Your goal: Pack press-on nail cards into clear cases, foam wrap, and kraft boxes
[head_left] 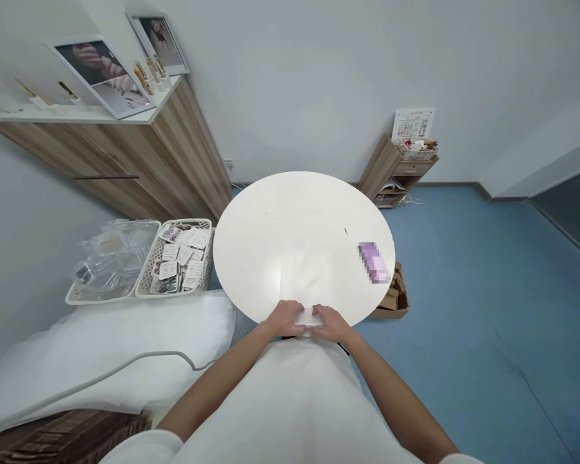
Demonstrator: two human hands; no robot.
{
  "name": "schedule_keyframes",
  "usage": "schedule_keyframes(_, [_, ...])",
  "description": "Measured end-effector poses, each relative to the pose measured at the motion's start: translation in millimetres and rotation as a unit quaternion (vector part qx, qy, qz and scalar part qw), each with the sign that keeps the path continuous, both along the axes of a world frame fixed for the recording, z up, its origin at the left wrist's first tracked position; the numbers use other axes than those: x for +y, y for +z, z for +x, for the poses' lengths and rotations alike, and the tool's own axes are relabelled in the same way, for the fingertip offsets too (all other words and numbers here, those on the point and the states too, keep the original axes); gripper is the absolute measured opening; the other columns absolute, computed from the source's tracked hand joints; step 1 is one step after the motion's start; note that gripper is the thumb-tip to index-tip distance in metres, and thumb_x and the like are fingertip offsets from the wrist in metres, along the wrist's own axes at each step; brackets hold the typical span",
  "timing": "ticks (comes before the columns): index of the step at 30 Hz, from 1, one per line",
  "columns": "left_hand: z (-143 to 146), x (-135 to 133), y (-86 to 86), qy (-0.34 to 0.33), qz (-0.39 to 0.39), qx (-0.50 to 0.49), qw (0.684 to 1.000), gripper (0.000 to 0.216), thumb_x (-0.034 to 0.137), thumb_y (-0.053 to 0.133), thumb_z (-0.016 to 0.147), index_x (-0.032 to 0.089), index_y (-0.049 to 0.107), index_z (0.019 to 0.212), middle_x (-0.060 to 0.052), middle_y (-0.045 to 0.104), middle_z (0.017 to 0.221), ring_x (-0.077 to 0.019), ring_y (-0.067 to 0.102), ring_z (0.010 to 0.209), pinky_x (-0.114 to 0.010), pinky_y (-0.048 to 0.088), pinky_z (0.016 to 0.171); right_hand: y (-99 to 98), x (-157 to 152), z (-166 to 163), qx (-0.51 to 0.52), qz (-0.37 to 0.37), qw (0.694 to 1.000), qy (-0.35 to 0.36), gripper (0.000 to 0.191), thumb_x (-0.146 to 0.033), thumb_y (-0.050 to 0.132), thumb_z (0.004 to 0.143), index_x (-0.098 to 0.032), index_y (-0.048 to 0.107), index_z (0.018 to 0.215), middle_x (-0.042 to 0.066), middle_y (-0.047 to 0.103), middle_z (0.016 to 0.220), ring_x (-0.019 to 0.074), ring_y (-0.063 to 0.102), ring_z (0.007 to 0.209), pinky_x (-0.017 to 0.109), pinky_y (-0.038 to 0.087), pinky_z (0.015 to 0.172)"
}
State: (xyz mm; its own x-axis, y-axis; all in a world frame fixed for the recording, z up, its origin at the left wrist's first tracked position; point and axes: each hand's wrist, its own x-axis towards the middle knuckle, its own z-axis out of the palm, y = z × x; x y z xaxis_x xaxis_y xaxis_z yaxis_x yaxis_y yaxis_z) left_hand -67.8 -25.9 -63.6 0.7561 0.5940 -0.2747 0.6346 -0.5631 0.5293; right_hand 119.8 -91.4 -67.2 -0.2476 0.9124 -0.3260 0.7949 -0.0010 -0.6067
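Observation:
My left hand [286,318] and my right hand [331,322] rest side by side at the near edge of a round white table [290,219]. Both have curled fingers closed on a small white folded item [309,317] held between them; I cannot make out what it is. A purple blurred object [374,261] lies on the table's right side, well away from my right hand.
A white basket of small packets [180,260] and a tray of clear plastic containers [107,259] sit to the left. A wooden cabinet [140,161] stands behind them. A small wooden shelf unit [397,173] is by the far wall. Cardboard boxes [395,298] lie on the blue floor.

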Motion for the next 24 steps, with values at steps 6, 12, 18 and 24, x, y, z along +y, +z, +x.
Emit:
schedule_keyframes(6, [3.7, 20.5, 4.8, 0.037, -0.025, -0.016, 0.999, 0.032, 0.045, 0.041, 0.078, 0.027, 0.064, 0.09, -0.002, 0.056, 0.11, -0.0217, 0.047, 0.107, -0.034, 0.037, 0.088, 11.3, 23.2, 6.9, 0.011, 0.007, 1.0, -0.009, 0.025, -0.037, 0.048, 0.078, -0.02, 0.058, 0.093, 0.008, 0.057, 0.11, 0.0206, 0.05, 0.105, 0.03, 0.039, 0.081])
schedule_keyframes(12, [1.6, 31.0, 6.6, 0.112, -0.065, -0.073, 0.989, 0.04, 0.048, 0.038, 0.079, 0.02, 0.06, 0.099, -0.005, 0.06, 0.099, -0.0184, 0.057, 0.087, -0.03, 0.044, 0.078, 7.6, 34.6, 11.6, -0.01, 0.02, 0.999, -0.038, 0.033, -0.044, 0.041, 0.083, -0.023, 0.06, 0.099, 0.007, 0.055, 0.111, 0.0186, 0.052, 0.101, 0.031, 0.04, 0.082])
schedule_keyframes(18, [-9.5, 32.4, -0.5, 0.183, -0.042, -0.105, 0.977, 0.038, 0.042, 0.047, 0.076, 0.018, 0.055, 0.105, -0.006, 0.06, 0.106, -0.0198, 0.055, 0.096, -0.031, 0.044, 0.082, -7.5, 39.6, 16.6, -0.05, 0.045, 0.987, -0.145, 0.038, -0.047, 0.037, 0.083, -0.022, 0.054, 0.107, 0.006, 0.058, 0.104, 0.0185, 0.055, 0.094, 0.031, 0.04, 0.08])
schedule_keyframes(24, [-18.3, 32.8, -21.0, 0.275, -0.045, -0.076, 0.957, 0.035, 0.026, 0.044, 0.077, 0.017, 0.049, 0.11, -0.006, 0.061, 0.097, -0.0172, 0.059, 0.083, -0.03, 0.047, 0.074, -33.0, 30.1, 26.5, -0.048, 0.099, 0.963, -0.246, 0.034, -0.037, 0.034, 0.085, -0.02, 0.05, 0.11, 0.008, 0.057, 0.105, 0.021, 0.054, 0.097, 0.032, 0.043, 0.078])
